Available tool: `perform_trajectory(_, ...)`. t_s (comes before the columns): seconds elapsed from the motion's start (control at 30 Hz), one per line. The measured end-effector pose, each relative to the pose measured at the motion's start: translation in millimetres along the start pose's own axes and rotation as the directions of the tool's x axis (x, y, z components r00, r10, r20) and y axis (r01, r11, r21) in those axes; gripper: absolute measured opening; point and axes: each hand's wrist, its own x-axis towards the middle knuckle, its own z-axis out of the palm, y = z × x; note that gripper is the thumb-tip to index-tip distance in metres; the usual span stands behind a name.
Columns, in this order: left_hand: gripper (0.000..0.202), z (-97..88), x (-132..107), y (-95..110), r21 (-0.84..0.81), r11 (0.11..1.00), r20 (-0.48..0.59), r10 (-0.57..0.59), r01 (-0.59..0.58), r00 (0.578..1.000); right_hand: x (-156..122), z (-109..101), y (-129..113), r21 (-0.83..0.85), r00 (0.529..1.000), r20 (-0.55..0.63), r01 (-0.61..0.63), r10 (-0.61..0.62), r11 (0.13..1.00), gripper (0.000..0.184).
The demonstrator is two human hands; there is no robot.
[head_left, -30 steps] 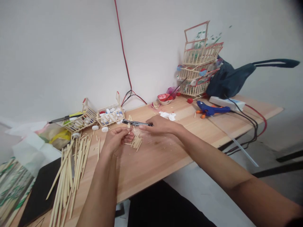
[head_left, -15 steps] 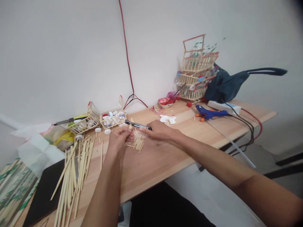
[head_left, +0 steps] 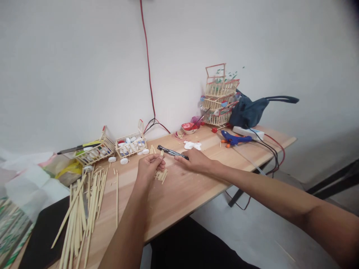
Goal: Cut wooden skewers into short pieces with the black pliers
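Observation:
My left hand (head_left: pixel 150 167) is closed in a pinch on a short wooden stick (head_left: pixel 162 152) held upright above the wooden table (head_left: pixel 182 190). My right hand (head_left: pixel 194 161) grips a dark utility knife (head_left: pixel 171 152) whose tip points left toward that stick. Just below both hands lies a small pile of short cut sticks (head_left: pixel 162 175).
Long bamboo sticks (head_left: pixel 84 209) lie spread at the left. Two small stick baskets (head_left: pixel 131 142) with bottle caps stand by the wall. Farther right are a red paint bowl (head_left: pixel 189 128), stacked stick baskets (head_left: pixel 218 99), a blue glue gun (head_left: pixel 234 139), a power strip (head_left: pixel 248 131) and a dark bag (head_left: pixel 249 111).
The camera view has pulled back and shifted. My left hand has risen with the short stick pinched upright, and the knife has come closer to it.

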Motion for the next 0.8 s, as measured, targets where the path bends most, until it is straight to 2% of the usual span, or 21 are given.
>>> perform_trajectory(0.07,0.038,-3.7,0,0,-0.032,0.999,0.018,-0.010,0.011,1.000,7,3,0,0.057,0.998,-0.054,-0.025,0.028,0.998,0.065)
perform_trajectory(0.17,0.042,-6.7,-1,1,-0.063,0.997,0.050,-0.038,0.041,0.998,23,6,-2,0.247,0.984,-0.118,-0.098,0.130,0.964,0.068)
perform_trajectory(0.33,0.044,-12.8,-1,6,-0.054,0.993,0.019,-0.104,0.105,0.994,39,15,-7,0.488,0.970,-0.097,-0.149,0.223,0.860,0.067)
perform_trajectory(0.4,0.039,-18.9,0,7,0.041,0.993,-0.020,-0.109,0.110,0.994,40,20,-8,0.525,0.971,-0.097,-0.138,0.220,0.840,0.066)
perform_trajectory(0.47,0.034,-25.9,2,7,0.204,0.974,-0.062,-0.090,0.100,0.994,40,26,-7,0.561,0.973,-0.094,-0.123,0.211,0.819,0.065)
perform_trajectory(0.63,0.025,-36.9,1,6,0.603,0.788,-0.117,-0.061,0.120,0.991,41,32,1,0.677,0.967,-0.044,-0.156,0.252,0.719,0.065)
perform_trajectory(0.7,0.024,-38.3,1,5,0.685,0.719,-0.110,-0.053,0.115,0.993,43,31,4,0.721,0.957,-0.019,-0.187,0.288,0.667,0.065)
perform_trajectory(0.8,0.025,-40.1,3,2,0.731,0.676,-0.098,-0.028,0.091,0.995,44,31,7,0.756,0.943,0.004,-0.220,0.332,0.616,0.065)
